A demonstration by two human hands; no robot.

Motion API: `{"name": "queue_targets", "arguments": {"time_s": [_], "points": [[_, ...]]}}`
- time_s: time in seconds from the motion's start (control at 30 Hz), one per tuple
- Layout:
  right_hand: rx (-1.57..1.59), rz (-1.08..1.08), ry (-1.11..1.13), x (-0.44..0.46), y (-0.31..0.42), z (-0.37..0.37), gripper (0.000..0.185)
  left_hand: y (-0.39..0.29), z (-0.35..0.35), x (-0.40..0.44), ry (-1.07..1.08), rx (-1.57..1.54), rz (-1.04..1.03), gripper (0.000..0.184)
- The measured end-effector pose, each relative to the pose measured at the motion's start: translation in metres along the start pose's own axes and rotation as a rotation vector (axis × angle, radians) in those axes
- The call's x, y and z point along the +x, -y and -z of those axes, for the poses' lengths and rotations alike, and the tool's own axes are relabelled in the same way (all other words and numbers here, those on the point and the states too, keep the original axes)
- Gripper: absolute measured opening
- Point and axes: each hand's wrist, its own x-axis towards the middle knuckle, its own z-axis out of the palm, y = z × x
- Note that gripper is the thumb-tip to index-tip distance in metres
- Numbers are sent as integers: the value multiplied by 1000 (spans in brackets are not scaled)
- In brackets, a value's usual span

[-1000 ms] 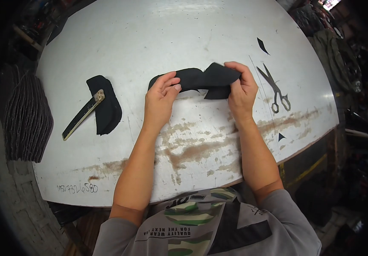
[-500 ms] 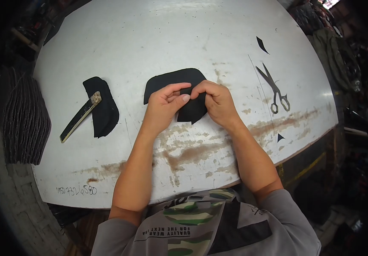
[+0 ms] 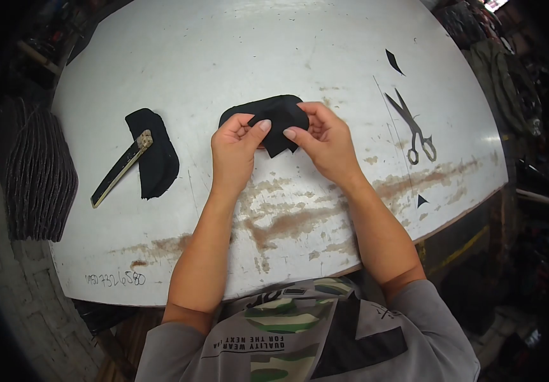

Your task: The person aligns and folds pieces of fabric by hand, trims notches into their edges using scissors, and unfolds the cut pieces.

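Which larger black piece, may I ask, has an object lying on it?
The left piece, beneath that long object; the other piece is between left hand and right hand.

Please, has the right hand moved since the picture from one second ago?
Yes. Judged against the scissors, the right hand has moved to the left, away from them and closer to the left hand.

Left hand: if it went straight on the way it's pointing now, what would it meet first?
Most likely the black fabric, which the left hand already pinches. Past that, only the pale tabletop shows along that line, though the hand's height above it is unclear.
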Motion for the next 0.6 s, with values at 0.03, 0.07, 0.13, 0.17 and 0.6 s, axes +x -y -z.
{"name": "queue_targets", "arguments": {"time_s": [0.03,0.07,0.13,0.17,0.6], "points": [[-88,7,23,0,-3,2,20,0,1,0,4,18,5,11],[-178,13,44,1,-8,7,19,-1,3,1,50,41,17,12],[-277,9,88,1,-5,12,17,-5,3,2,142,82,45,14],[-286,0,114,1,-2,14,16,-8,3,1,174,110,55,15],[-234,-132,283,6,2,23,15,-12,1,-2,130,209,29,15]]}}
